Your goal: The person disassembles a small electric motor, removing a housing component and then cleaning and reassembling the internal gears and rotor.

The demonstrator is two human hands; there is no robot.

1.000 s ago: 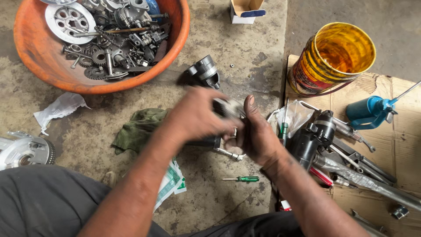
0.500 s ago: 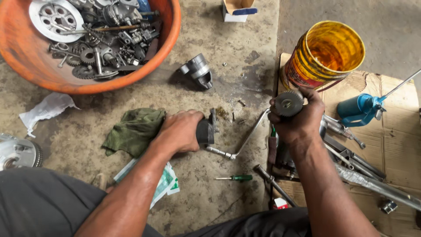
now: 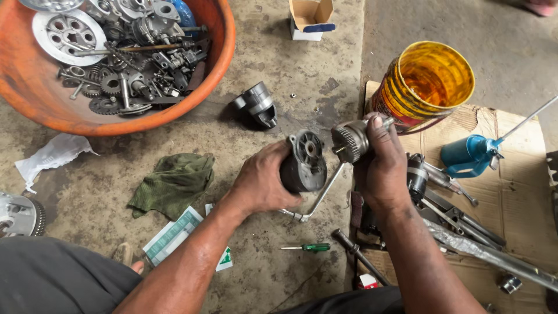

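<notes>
My left hand [image 3: 261,183] grips a dark grey motor housing [image 3: 305,163], its open round face turned up and to the right. My right hand [image 3: 381,168] holds a grey cylindrical gear piece [image 3: 350,141] with a short shaft, just right of the housing and a small gap away from it. Both parts hang above the concrete floor [image 3: 279,70]. Under them lies a bent metal wrench [image 3: 317,195].
An orange basin [image 3: 218,52] of gears and metal parts stands top left. A yellow can [image 3: 427,84], a blue oil can [image 3: 468,156] and tools lie on cardboard [image 3: 523,192] at right. A green rag [image 3: 174,181], a green screwdriver [image 3: 308,248] and another grey part [image 3: 257,103] lie nearby.
My hands first worked together on one assembly. The right hand pulled the gear piece away to the right, and it is now brought back close to the housing, which the left hand has tilted up.
</notes>
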